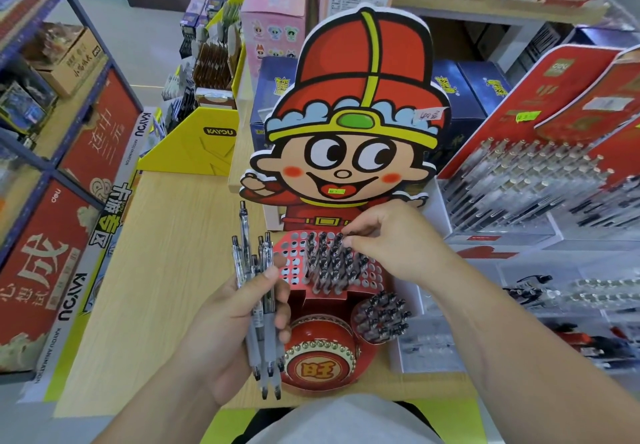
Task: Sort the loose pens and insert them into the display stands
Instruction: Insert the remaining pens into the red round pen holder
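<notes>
My left hand [232, 322] grips a bundle of several clear pens with black clips [258, 298], held upright at the left of the red cartoon display stand [346, 131]. The stand's red perforated tray [294, 267] holds several pens [332, 263] standing in its holes, with open holes at its left side. My right hand [391, 239] reaches over the tray's far right part, its fingertips pinched on the top of one pen [343, 239] standing in the tray. A small round holder [381, 319] at the stand's lower right is packed with pens.
The stand sits on a wooden table [166, 270], with a red drum-shaped base [318, 357] nearest me. Clear acrylic pen racks [519, 183] fill the right side. A yellow display box [194, 145] stands behind on the left, and red boxes line the left shelf [45, 270].
</notes>
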The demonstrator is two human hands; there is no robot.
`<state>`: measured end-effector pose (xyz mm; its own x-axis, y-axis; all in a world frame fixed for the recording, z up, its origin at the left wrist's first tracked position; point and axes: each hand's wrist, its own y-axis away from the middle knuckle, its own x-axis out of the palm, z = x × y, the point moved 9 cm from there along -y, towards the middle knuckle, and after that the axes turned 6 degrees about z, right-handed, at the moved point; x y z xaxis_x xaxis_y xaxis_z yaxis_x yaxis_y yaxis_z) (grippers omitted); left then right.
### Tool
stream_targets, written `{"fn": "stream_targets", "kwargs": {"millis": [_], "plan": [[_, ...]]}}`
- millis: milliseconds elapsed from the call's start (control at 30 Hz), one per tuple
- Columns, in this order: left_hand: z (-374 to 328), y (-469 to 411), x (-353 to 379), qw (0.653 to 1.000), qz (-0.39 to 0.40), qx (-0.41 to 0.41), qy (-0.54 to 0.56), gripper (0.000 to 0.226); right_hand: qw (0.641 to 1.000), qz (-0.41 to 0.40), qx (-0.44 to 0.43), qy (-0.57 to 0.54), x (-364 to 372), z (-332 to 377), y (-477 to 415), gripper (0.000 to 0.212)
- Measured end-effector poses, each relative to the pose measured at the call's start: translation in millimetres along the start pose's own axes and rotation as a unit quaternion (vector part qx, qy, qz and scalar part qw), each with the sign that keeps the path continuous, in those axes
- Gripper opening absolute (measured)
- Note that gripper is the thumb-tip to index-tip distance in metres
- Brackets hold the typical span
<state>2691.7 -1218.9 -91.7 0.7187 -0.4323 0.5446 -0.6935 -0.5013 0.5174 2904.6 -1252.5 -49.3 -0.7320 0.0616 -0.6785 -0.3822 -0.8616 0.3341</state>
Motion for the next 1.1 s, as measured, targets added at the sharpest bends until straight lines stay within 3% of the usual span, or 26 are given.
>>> {"fn": "stream_targets", "kwargs": {"millis": [133, 233, 300, 400, 467, 533, 667, 800, 933, 1100], "plan": [[0.8, 2.3, 1.8, 1.000, 0.021, -0.011, 0.001, 0.050, 1.000, 0.004, -0.004, 0.026, -0.2, 3.1, 1.3, 0.010], [-0.1, 4.6, 6.9, 0.998, 0.055, -0.018, 0.004, 0.049, 0.999, 0.021, 0.010, 0.026, 1.0, 2.0, 3.9, 0.023], [-1.2, 5.5, 9.5, 0.997, 0.074, -0.018, -0.009, 0.048, 1.000, -0.020, 0.007, -0.021, -8.6, 7.2, 13.1, 0.029], [-3.6, 7.3, 14.9, 0.994, 0.095, -0.014, -0.053, 0.046, 0.988, -0.123, -0.033, -0.086, -27.3, 30.5, 39.7, 0.016], [-5.0, 8.1, 20.0, 0.990, 0.101, -0.011, -0.099, 0.040, 0.981, -0.085, -0.039, -0.171, -15.6, 45.8, 50.4, 0.001], [-6.9, 8.2, 26.0, 0.987, 0.097, -0.002, -0.128, 0.032, 0.966, -0.016, -0.022, -0.258, 6.5, 53.9, 53.6, 0.009], [-10.7, 8.8, 34.4, 0.982, 0.085, 0.014, -0.168, 0.017, 0.959, 0.006, 0.001, -0.285, 25.3, 51.3, 49.4, 0.023], [-12.1, 7.7, 35.1, 0.980, 0.083, 0.020, -0.182, 0.012, 0.948, 0.024, 0.016, -0.317, 32.8, 46.4, 48.9, 0.018], [-9.9, 6.5, 31.9, 0.985, 0.082, 0.010, -0.151, 0.020, 0.931, 0.034, 0.022, -0.362, 32.5, 42.7, 49.0, 0.008], [-7.9, 1.8, 17.6, 0.995, 0.023, -0.003, -0.099, 0.045, 0.915, 0.029, 0.020, -0.403, 25.0, 38.4, 48.8, 0.003]]}}
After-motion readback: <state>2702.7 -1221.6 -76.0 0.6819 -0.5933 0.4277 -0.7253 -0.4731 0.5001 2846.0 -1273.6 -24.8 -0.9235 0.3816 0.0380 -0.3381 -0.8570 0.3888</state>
